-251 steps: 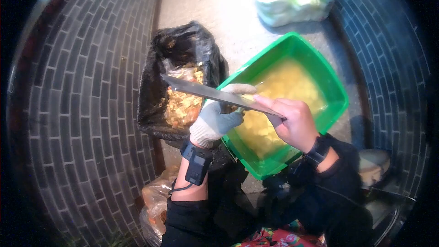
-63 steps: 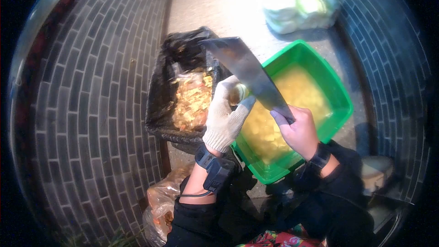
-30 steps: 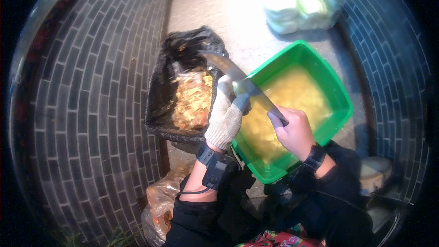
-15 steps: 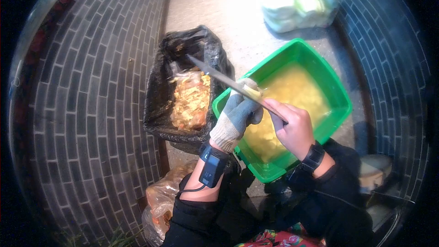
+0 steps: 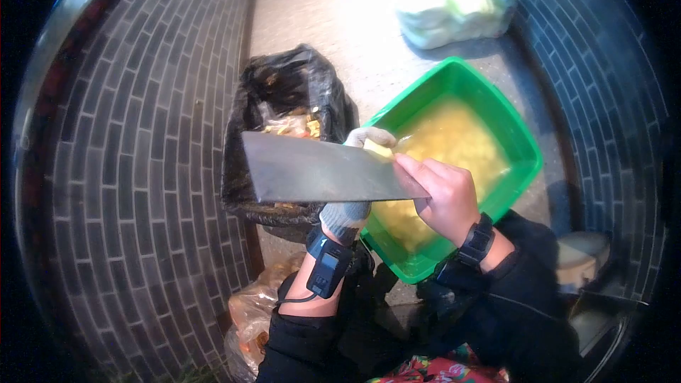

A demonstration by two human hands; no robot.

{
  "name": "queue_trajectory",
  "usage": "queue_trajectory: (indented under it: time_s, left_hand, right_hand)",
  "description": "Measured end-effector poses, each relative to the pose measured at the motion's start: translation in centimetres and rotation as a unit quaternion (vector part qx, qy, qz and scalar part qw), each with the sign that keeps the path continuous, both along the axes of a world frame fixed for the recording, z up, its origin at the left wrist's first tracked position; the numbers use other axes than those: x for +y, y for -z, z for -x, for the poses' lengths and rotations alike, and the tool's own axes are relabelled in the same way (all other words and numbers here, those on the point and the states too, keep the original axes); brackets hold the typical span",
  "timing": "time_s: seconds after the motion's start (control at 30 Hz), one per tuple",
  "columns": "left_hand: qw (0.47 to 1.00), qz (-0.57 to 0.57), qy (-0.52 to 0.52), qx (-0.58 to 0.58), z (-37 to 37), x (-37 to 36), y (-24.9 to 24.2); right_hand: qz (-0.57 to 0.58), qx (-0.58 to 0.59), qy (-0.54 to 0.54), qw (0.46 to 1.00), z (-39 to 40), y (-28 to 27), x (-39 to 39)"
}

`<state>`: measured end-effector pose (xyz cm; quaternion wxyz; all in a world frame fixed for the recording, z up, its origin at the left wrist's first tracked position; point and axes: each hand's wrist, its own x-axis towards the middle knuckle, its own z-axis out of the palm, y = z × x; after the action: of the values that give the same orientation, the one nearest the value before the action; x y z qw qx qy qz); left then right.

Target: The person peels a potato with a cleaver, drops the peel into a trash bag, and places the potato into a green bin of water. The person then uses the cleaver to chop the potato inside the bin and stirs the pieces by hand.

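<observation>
My right hand (image 5: 450, 191) is bare and closed round the handle end of a cleaver (image 5: 319, 172). Its broad grey blade now lies nearly flat to view and stretches left across the lined bin. Behind the blade, my left hand (image 5: 345, 216) wears a grey-white knitted glove and grips a pale yellow vegetable piece (image 5: 379, 149). Most of that hand is hidden; a few fingers show above the blade. Beneath both hands stands a green tub (image 5: 523, 159) with yellowish pieces in cloudy liquid. Peelings (image 5: 294, 126) show in the black-bag-lined bin (image 5: 240, 113).
A bag of pale green cabbage-like vegetables (image 5: 454, 3) sits on the floor (image 5: 319, 14) at the back right. Tiled walls (image 5: 152, 142) rise on both sides. A clear plastic bag (image 5: 252, 312) with orange-brown contents lies at lower left; a round container (image 5: 582, 259) stands at right.
The cleaver has turned from edge-on to broadside, and its tip has swung down and left over the bin. Both hands stay close together, the left now mostly behind the blade.
</observation>
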<state>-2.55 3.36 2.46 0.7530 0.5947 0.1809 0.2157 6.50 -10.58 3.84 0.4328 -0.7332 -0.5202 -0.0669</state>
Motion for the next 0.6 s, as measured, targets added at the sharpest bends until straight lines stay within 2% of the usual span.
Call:
queue_trajectory:
  time_s: [0.07,0.17,0.2,0.27,0.4,0.47,0.5,0.53,0.57,0.6]
  left_hand:
    - [0.999,-0.014,-0.007,-0.031,0.1,-0.6,-1.2]
    - [0.997,-0.056,-0.02,-0.051,0.4,0.6,6.1]
    - [0.997,-0.056,-0.02,-0.051,0.2,0.1,5.2]
    - [0.991,0.037,-0.048,-0.122,-0.4,-1.2,1.9]
    - [0.989,0.086,-0.07,-0.1,0.0,-2.1,0.8]
    - [0.99,-0.109,-0.082,0.023,0.2,-2.2,0.8]
    - [0.99,-0.109,-0.084,0.024,0.2,-2.4,0.0]
    - [0.996,0.056,-0.068,-0.01,0.0,-2.5,-1.4]
    - [0.973,0.219,-0.05,-0.043,-0.1,-2.4,-2.2]
    - [0.98,0.199,-0.02,-0.02,-0.1,-1.8,-2.2]
  right_hand:
    - [-0.004,-0.006,0.001,1.0,0.0,-0.3,0.1]
    - [-0.014,0.001,0.003,1.0,0.2,-0.4,0.2]
    - [-0.02,0.008,0.006,1.0,0.1,-0.3,0.2]
    - [-0.026,0.014,0.009,1.0,0.1,0.1,0.3]
    - [-0.033,0.055,-0.009,0.998,-0.1,0.5,0.2]
    - [-0.032,0.081,-0.02,0.996,-0.2,0.4,0.1]
    - [-0.037,0.123,-0.033,0.991,-0.2,0.2,0.1]
    - [-0.041,0.165,-0.046,0.984,-0.4,0.0,0.1]
    - [-0.042,0.166,-0.046,0.984,-0.6,-0.3,0.0]
    - [-0.027,0.197,-0.052,0.979,-0.9,-0.8,-0.1]
